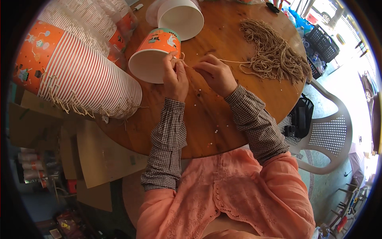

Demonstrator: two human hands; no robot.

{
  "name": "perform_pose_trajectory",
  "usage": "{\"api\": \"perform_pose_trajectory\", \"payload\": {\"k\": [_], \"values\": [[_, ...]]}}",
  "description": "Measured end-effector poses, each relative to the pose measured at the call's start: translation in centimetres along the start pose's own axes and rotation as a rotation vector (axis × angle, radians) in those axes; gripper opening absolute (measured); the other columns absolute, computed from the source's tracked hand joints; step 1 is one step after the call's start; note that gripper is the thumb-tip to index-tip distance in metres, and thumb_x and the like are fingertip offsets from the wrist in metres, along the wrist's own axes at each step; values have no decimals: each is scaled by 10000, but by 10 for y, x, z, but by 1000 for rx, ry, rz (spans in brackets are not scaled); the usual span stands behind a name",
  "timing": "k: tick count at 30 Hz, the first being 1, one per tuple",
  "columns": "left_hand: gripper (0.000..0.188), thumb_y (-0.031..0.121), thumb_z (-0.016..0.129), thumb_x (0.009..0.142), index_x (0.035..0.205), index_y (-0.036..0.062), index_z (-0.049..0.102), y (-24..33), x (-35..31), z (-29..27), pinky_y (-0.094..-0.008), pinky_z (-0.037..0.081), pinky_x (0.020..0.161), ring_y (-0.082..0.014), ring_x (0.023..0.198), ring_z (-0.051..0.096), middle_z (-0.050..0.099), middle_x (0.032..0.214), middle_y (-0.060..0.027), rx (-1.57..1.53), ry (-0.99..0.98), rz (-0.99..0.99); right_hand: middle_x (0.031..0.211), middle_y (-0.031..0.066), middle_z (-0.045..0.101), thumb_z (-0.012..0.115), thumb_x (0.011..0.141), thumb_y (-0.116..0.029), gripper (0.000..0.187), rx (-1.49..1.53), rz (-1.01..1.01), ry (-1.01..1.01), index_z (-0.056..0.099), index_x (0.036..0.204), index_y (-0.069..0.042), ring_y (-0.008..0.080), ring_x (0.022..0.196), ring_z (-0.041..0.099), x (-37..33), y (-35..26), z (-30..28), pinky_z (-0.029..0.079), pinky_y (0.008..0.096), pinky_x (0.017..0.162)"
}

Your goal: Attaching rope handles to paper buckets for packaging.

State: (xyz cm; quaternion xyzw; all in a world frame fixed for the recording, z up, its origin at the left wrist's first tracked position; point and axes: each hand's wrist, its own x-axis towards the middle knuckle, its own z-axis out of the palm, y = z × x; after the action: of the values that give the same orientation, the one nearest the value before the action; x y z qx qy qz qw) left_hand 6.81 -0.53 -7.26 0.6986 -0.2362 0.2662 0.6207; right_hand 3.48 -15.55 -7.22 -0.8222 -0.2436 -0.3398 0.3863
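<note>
An orange printed paper bucket (159, 39) lies tipped on the table, its white open mouth toward me. My left hand (177, 79) is closed in a pinch on a cord beside the bucket's rim; the fingers partly hide the grip. Close to its right, my right hand (217, 73) pinches the same beige cord, fingertips together. A thin strand of cord (234, 61) runs from behind the right hand to a tangled heap of beige cords (270, 51) at the right of the table.
Long nested stacks of paper buckets (95, 71) lie on the left, the nearest with cord loops hanging from it. Another white-lined bucket (181, 20) is behind. The round wooden table (199, 131) carries small white dots. A plastic chair (328, 131) holds a black bag (303, 115).
</note>
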Motion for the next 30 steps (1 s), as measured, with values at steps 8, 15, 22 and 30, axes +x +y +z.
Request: {"api": "perform_pose_trajectory", "payload": {"k": [8, 15, 22, 30], "values": [[111, 69, 544, 921, 960, -12, 609, 12, -9, 5, -286, 505, 606, -164, 684, 629, 638, 800, -104, 209, -236, -2, 956, 51, 588, 662, 795, -82, 167, 36, 44, 94, 686, 959, -103, 219, 790, 633, 3, 3, -6, 532, 325, 653], [168, 139, 588, 928, 965, -20, 625, 15, -10, 7, -224, 500, 609, -90, 693, 611, 652, 827, -41, -349, -206, -559, 937, 39, 579, 645, 844, -77, 107, 632, 586, 160, 655, 934, -19, 92, 726, 581, 9, 10, -14, 489, 242, 630], [160, 157, 585, 934, 977, 12, 638, 4, -6, -2, -214, 492, 616, -79, 688, 601, 647, 822, -29, -625, -145, -636, 923, 37, 580, 708, 814, -129, 184, 458, 357, -66, 649, 944, -13, 89, 720, 573, 11, -1, -22, 488, 242, 626], [143, 128, 587, 931, 967, -2, 635, 15, -5, 3, -207, 499, 617, -78, 720, 603, 649, 834, -35, -472, -181, -573, 869, 49, 636, 680, 813, -69, 81, 325, 228, 54, 673, 890, -45, 143, 754, 615, 7, -1, -15, 507, 264, 648]]}}
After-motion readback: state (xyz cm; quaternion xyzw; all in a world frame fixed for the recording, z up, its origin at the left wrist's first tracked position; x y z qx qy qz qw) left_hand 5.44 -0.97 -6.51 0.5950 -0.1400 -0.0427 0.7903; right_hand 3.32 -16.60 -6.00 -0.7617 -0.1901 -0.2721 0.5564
